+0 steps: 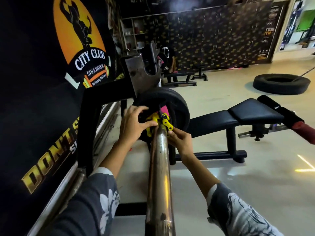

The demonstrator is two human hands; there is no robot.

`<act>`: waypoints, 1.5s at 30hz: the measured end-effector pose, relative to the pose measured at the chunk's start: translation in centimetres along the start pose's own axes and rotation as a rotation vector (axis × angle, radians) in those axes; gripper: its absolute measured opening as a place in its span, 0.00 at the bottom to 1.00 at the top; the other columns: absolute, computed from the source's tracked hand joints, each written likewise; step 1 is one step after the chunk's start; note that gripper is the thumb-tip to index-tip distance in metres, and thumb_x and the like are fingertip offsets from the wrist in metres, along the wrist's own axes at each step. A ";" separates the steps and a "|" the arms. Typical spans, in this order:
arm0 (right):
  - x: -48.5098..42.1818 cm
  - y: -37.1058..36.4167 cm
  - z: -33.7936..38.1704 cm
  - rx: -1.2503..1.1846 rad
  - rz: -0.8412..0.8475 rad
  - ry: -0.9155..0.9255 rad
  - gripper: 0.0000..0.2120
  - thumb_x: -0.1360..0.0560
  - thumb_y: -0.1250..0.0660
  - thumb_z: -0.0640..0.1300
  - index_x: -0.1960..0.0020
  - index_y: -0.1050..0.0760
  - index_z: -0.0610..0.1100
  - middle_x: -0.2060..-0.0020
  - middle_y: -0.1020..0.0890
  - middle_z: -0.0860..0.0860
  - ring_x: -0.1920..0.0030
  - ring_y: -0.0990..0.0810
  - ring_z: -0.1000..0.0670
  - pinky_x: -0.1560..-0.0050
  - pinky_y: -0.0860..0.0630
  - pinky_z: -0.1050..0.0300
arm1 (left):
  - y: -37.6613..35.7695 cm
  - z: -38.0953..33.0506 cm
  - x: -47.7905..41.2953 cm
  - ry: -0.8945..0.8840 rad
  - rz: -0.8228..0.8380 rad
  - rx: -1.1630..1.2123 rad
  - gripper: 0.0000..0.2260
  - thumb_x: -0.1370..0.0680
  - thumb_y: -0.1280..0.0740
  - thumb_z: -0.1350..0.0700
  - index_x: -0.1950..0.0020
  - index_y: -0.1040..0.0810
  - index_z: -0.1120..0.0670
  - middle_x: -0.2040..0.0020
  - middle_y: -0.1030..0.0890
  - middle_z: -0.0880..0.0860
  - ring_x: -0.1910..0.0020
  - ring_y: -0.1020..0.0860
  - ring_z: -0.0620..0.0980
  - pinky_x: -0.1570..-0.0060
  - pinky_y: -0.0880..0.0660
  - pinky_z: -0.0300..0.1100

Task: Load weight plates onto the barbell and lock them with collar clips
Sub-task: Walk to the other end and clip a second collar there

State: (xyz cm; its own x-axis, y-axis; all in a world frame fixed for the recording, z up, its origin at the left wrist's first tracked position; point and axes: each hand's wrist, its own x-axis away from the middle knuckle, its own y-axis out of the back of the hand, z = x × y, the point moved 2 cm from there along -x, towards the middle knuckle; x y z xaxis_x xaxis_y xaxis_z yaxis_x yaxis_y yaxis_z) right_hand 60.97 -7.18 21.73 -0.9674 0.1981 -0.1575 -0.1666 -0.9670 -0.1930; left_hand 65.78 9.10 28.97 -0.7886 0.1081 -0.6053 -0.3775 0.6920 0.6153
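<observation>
Our left hand curls round the yellow clip and our right hand pinches its lever, both equally near, the clip ringing the bar, which runs straight away from us, just beside the plate.

Black padded bench on a pale, glossy floor. Beyond the bench, a tyre lies flat. Left of the bench, a dark wall with an orange logo.

A black padded bench stands near a tyre on the floor.
</observation>
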 end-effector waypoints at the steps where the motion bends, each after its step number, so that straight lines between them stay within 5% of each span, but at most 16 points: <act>1: -0.1 0.1 -0.1 -0.009 0.019 0.006 0.13 0.23 0.38 0.34 0.40 0.25 0.33 0.49 0.19 0.36 0.52 0.18 0.41 0.47 0.21 0.49 | 0.5 -0.5 -0.3 -0.051 -0.055 -0.128 0.34 0.41 0.22 0.42 0.39 0.26 0.53 0.44 0.26 0.57 0.43 0.30 0.58 0.44 0.31 0.52; 3: -0.2 0.3 0.0 -0.013 0.048 0.013 0.13 0.24 0.38 0.34 0.41 0.25 0.33 0.50 0.18 0.36 0.53 0.18 0.43 0.47 0.20 0.50 | 1.4 -1.6 -1.6 -0.113 -0.017 -0.333 0.48 0.45 0.23 0.38 0.31 0.35 0.53 0.34 0.32 0.59 0.35 0.34 0.59 0.38 0.36 0.54; 6: -0.6 0.8 0.2 0.002 0.095 0.005 0.13 0.24 0.37 0.35 0.41 0.24 0.33 0.52 0.18 0.38 0.54 0.17 0.44 0.48 0.20 0.52 | 1.6 -3.0 -4.3 -0.107 0.324 -0.413 0.58 0.45 0.21 0.40 0.24 0.49 0.54 0.23 0.43 0.55 0.25 0.43 0.54 0.28 0.45 0.52; 10: -0.9 1.1 1.5 0.029 0.109 -0.157 0.20 0.24 0.38 0.54 0.48 0.21 0.36 0.58 0.17 0.45 0.61 0.16 0.54 0.58 0.19 0.60 | 1.8 -3.7 -5.1 -0.067 0.404 -0.377 0.58 0.46 0.19 0.44 0.24 0.45 0.55 0.24 0.41 0.54 0.27 0.39 0.54 0.30 0.40 0.48; 15: -2.8 -0.6 4.0 0.197 -0.021 -0.395 0.47 0.40 0.36 0.74 0.39 0.28 0.35 0.45 0.21 0.39 0.47 0.20 0.41 0.52 0.19 0.48 | 1.9 -3.7 -4.7 -0.078 0.353 -0.375 0.56 0.46 0.18 0.44 0.25 0.44 0.54 0.24 0.39 0.53 0.28 0.37 0.54 0.32 0.38 0.47; 22: -3.7 -1.5 5.2 0.245 -0.016 -0.437 0.47 0.40 0.31 0.70 0.34 0.33 0.36 0.40 0.25 0.39 0.43 0.23 0.38 0.48 0.21 0.43 | 1.8 -3.3 -4.7 -0.085 0.330 -0.348 0.56 0.47 0.19 0.43 0.25 0.42 0.54 0.25 0.37 0.53 0.29 0.35 0.56 0.33 0.36 0.50; 28: -4.0 0.2 4.7 0.129 -0.010 -0.388 0.29 0.28 0.39 0.62 0.39 0.26 0.39 0.52 0.18 0.40 0.58 0.17 0.42 0.64 0.19 0.54 | 1.8 -3.3 -4.5 -0.078 0.322 -0.286 0.57 0.48 0.19 0.41 0.26 0.41 0.56 0.26 0.36 0.55 0.29 0.35 0.56 0.32 0.37 0.51; 32: -3.4 1.3 3.2 -0.015 0.119 -0.529 0.34 0.28 0.41 0.65 0.39 0.27 0.37 0.47 0.18 0.42 0.50 0.18 0.45 0.55 0.20 0.50 | 1.7 -3.3 -4.3 -0.081 0.301 -0.285 0.57 0.48 0.19 0.41 0.26 0.40 0.56 0.26 0.35 0.55 0.30 0.34 0.57 0.33 0.36 0.51; 35: -3.1 1.0 3.1 -0.173 0.229 -0.677 0.35 0.29 0.42 0.66 0.45 0.24 0.35 0.53 0.16 0.41 0.55 0.16 0.45 0.60 0.20 0.52 | 1.7 -3.3 -4.4 -0.095 0.304 -0.299 0.56 0.48 0.19 0.40 0.26 0.40 0.56 0.26 0.35 0.55 0.30 0.33 0.56 0.33 0.35 0.51; 42: -3.4 1.0 2.5 -0.285 0.149 -0.682 0.29 0.25 0.40 0.58 0.40 0.28 0.32 0.50 0.20 0.37 0.54 0.19 0.42 0.56 0.21 0.52 | 1.7 -2.6 -4.1 -0.072 0.268 -0.249 0.55 0.47 0.19 0.40 0.26 0.40 0.56 0.26 0.35 0.55 0.30 0.34 0.57 0.33 0.36 0.52; 45: -3.5 1.1 1.8 -0.346 0.097 -0.684 0.23 0.24 0.38 0.54 0.49 0.25 0.32 0.54 0.20 0.36 0.62 0.16 0.42 0.63 0.18 0.52 | 1.7 -2.2 -3.9 -0.065 0.257 -0.224 0.55 0.47 0.20 0.40 0.27 0.40 0.56 0.26 0.35 0.56 0.30 0.33 0.58 0.33 0.36 0.51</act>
State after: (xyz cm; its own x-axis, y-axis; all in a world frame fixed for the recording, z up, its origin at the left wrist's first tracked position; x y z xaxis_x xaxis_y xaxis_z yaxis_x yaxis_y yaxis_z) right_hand 63.86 -9.26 23.86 -0.8959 -0.1367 0.4226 -0.1153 -0.8473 -0.5185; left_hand 67.18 8.33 33.53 -0.8418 0.3092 -0.4424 -0.2733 0.4628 0.8433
